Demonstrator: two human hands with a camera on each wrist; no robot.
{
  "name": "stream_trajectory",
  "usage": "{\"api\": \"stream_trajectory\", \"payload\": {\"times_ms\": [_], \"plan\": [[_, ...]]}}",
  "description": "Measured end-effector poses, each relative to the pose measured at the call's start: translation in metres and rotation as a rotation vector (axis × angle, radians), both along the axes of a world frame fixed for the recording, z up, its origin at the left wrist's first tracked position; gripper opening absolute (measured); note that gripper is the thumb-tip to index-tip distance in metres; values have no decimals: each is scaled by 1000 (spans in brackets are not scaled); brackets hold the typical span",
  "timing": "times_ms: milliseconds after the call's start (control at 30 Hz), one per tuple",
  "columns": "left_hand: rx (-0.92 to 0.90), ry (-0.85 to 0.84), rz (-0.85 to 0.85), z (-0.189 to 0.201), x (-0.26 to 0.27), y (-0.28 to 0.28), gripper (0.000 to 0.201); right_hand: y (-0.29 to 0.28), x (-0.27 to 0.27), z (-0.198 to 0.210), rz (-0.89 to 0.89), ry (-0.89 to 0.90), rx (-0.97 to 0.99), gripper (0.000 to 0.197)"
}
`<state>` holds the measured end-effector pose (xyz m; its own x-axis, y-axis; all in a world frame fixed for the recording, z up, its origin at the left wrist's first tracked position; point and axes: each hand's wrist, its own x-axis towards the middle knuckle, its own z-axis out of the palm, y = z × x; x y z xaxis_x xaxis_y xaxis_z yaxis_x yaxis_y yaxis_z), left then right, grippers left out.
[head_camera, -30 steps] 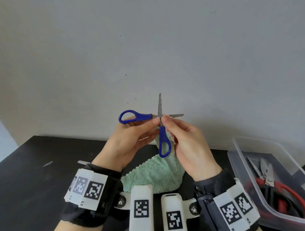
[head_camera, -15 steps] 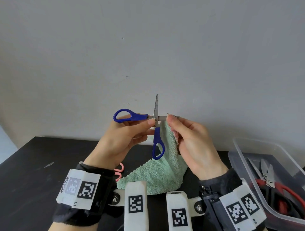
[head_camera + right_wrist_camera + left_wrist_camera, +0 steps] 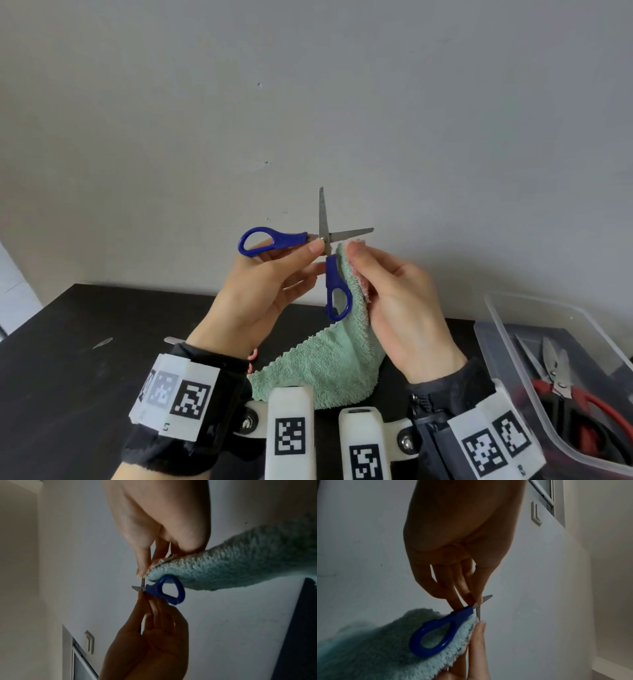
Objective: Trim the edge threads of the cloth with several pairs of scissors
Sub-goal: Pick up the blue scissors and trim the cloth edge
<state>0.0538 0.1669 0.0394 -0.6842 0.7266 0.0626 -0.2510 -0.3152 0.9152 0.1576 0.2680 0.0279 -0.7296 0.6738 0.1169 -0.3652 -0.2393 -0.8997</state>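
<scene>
One pair of blue-handled scissors [image 3: 323,255], blades spread nearly at a right angle, is raised above the middle of the black tabletop [image 3: 68,359]. The left hand [image 3: 260,291] pinches the scissors at the pivot between thumb and fingertips; both finger loops are unoccupied. One green cloth [image 3: 329,359] hangs from the right hand [image 3: 394,301], whose fingers and thumb pinch its upper edge just beside the horizontal blade; the cloth's lower part reaches down to the tabletop's near edge. One clear plastic bin [image 3: 507,346] stands at the right edge of the tabletop and holds red-handled scissors [image 3: 561,380], possibly with further tools, though the bin wall blurs them. A pink loop [image 3: 252,356] shows behind the left wrist, mostly hidden. Compared with half a second earlier, the horizontal blade projects farther past the right fingertips, and the cloth edge now sits below that blade.
</scene>
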Motion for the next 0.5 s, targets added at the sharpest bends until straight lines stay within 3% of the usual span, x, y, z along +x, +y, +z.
{"api": "stream_trajectory", "payload": {"times_ms": [267, 500], "plan": [[18, -8, -35, 0, 2, 1, 20, -7, 0, 2, -18, 29, 2, 13], [15, -3, -33, -2, 5, 3, 23, -5, 2, 3, -40, 17, -12, 20]]}}
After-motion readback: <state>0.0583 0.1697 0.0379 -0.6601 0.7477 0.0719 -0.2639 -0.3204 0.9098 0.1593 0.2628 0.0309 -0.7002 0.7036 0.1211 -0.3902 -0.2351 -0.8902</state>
